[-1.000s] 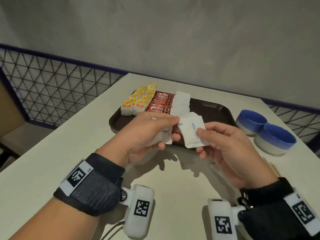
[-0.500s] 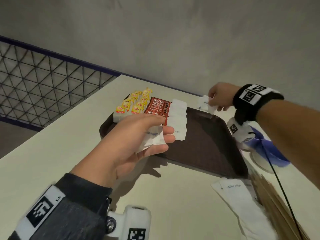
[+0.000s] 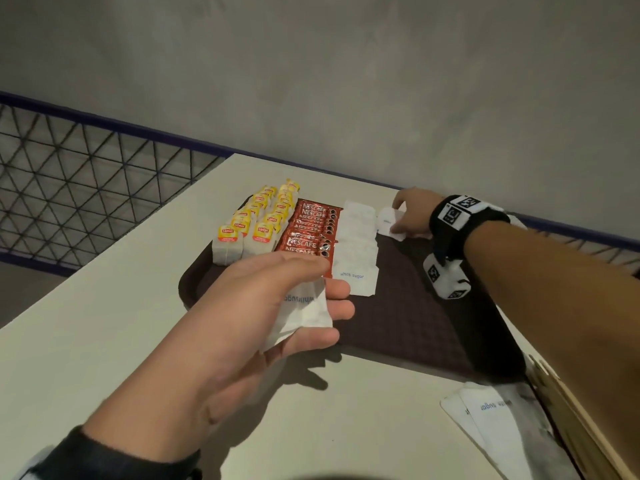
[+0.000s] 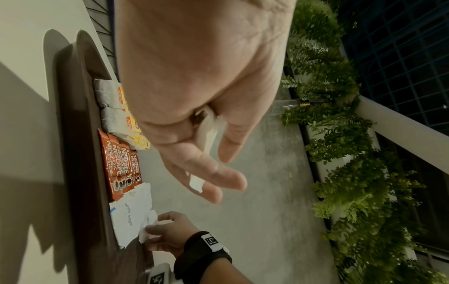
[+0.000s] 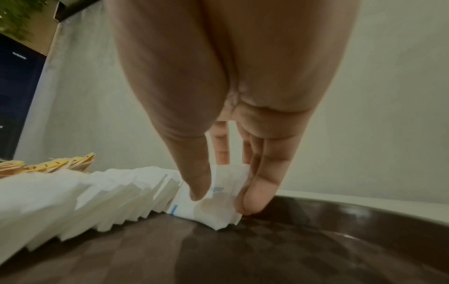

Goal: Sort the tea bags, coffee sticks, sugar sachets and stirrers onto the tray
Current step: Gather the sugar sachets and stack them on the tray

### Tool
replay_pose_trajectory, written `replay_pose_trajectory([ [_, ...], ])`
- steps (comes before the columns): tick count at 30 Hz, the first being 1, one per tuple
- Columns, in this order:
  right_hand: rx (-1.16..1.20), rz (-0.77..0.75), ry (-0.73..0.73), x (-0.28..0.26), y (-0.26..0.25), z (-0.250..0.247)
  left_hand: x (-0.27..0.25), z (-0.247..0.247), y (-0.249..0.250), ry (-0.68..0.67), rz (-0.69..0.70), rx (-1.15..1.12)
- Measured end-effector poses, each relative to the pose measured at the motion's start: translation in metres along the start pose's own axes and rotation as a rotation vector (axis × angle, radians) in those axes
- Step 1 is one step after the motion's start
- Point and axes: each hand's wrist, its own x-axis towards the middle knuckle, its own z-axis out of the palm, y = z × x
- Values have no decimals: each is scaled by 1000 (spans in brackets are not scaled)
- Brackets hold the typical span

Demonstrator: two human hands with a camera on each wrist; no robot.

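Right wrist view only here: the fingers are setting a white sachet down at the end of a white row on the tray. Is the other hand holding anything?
Observer: Yes, the left hand holds white sugar sachets above the near edge of the tray.
Operator: Any sachets off the tray?
Observer: A loose pile lies on the table, off the tray's near right corner.
Operator: And the stirrers?
Observer: Wooden stirrers lie on the table beside that pile.

Pale table [image 3: 104, 341] bears brown tray [image 3: 415, 327], loose sachets [image 3: 491, 417], stirrers [image 3: 568, 410]
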Motion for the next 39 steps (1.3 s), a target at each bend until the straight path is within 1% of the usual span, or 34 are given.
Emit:
replay_pose_trajectory([
  [2, -10, 13, 22, 2, 0, 5, 0, 1, -2, -8, -5, 1],
  [4, -5, 56, 16, 2, 0, 7, 0, 2, -3, -15, -7, 2],
  [7, -23, 103, -13, 0, -3, 4, 2, 2, -5, -12, -4, -7],
  [10, -46, 126, -64, -2, -8, 2, 7, 0, -5, 9, -16, -90],
  [12, -23, 128, -81, -2, -11, 1, 12, -2, -6, -9, -45, -185],
  [14, -6, 111, -76, 0, -13, 2, 13, -3, -7, -22, -30, -247],
  [17, 21, 108, -60, -1, -14, 4, 8, -2, -9, -54, 3, -264],
  [20, 66, 131, -42, -9, -13, -3, 6, 0, -8, -97, -1, -279],
  [21, 50, 117, -16, -16, -14, -8, 6, 0, -7, -108, -4, -288],
  [23, 55, 20, 50, -33, -20, -25, 6, 0, -7, -121, -11, -303],
  [24, 107, -47, 69, -47, -26, -35, 5, 0, -6, -131, -15, -315],
  [26, 340, -192, 74, -85, -43, -56, 5, 0, -6, -155, -26, -339],
  [28, 601, -340, 16, -133, -62, -73, 4, 0, -6, -192, -37, -335],
  [29, 686, -416, -43, -158, -71, -79, 2, 0, -6, -214, -44, -324],
  [30, 731, -490, -113, -178, -78, -83, 1, -1, -6, -240, -50, -308],
  [32, 716, -610, -225, -212, -89, -84, -2, 0, -7, -281, -73, -255],
  [33, 671, -644, -248, -224, -93, -81, -3, 1, -7, -294, -84, -231],
  [35, 600, -654, -239, -240, -97, -70, -5, 2, -9, -281, -97, -196],
  [37, 597, -610, -193, -249, -101, -57, -6, 3, -10, -260, -103, -141],
  [39, 659, -540, -154, -255, -102, -49, -7, 5, -11, -242, -96, -92],
])
